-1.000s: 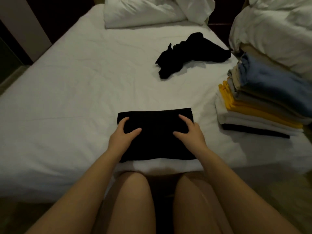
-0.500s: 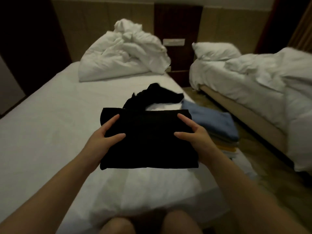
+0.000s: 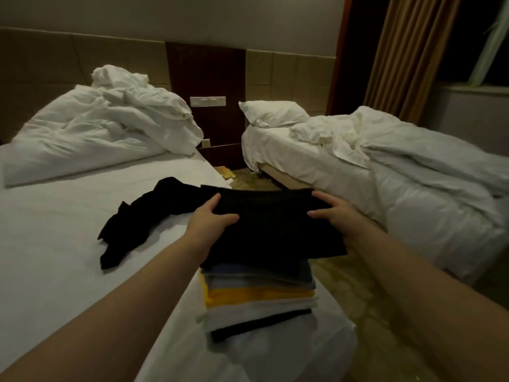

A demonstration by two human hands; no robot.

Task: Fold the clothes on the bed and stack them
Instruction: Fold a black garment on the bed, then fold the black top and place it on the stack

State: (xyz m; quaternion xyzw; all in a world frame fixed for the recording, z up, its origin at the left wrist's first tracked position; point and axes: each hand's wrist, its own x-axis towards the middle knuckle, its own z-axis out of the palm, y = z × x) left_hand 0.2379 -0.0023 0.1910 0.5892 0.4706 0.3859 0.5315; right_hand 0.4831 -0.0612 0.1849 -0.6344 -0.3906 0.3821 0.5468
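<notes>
Folded black garment (image 3: 275, 230) gripped at both ends, flat and level, directly over the stack (image 3: 259, 296). Cannot tell whether touching the top layer or just above it.

Left hand (image 3: 210, 220) clamped on the garment's left end, thumb on top, fingers tucked beneath. Right hand (image 3: 334, 213) clamped on the right end, thumb laid across the top, fingers curled round the far edge.

Stack of folded clothes at the near right edge of the bed (image 3: 55, 244): blue on top, then grey, yellow, white, black at the bottom. Edges roughly squared.

Left of the stack, farther off, a loose black garment (image 3: 137, 219), unfolded, crumpled, sprawled on the white sheet.

At the far end of the bed, a rumpled white duvet (image 3: 104, 128) heaped against the headboard.

To the right, across a strip of floor (image 3: 358, 299), a second bed (image 3: 413, 194) with a white pillow (image 3: 272, 113) and tumbled bedding. Switch panel (image 3: 207, 101) on the dark wall between the beds. Curtain (image 3: 407, 56) at far right.
</notes>
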